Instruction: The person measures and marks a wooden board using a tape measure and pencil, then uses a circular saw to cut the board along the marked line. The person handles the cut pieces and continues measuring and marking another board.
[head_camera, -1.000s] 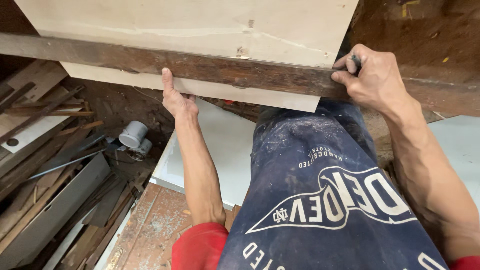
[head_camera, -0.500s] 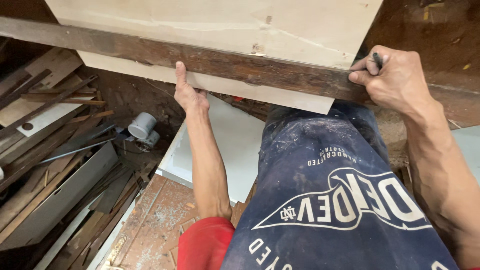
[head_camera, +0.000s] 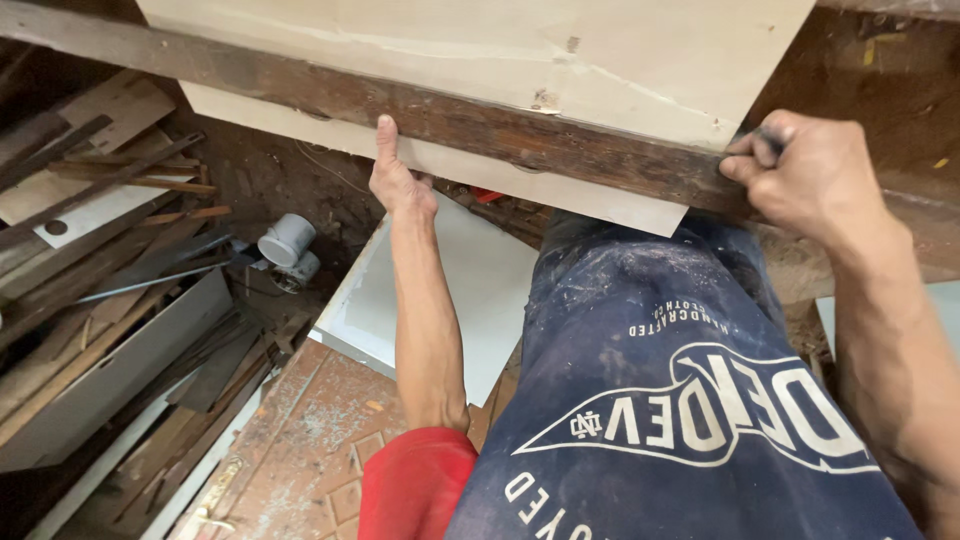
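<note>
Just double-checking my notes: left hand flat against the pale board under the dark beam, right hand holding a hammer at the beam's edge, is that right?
Not quite. In the head view the right hand pinches a small dark marker or pencil, not a hammer, at the dark beam. The left hand does press against the pale board.

A heap of scrap wooden strips and boards (head_camera: 110, 270) is lying at the left of the frame. Grey pipe fittings (head_camera: 287, 245) are sitting beside it. A white panel (head_camera: 450, 290) is lying at centre, overlapping a dusty reddish floor (head_camera: 300, 440) at lower left.

Red sleeve (head_camera: 415, 485), dusty navy printed apron (head_camera: 680, 400).
</note>
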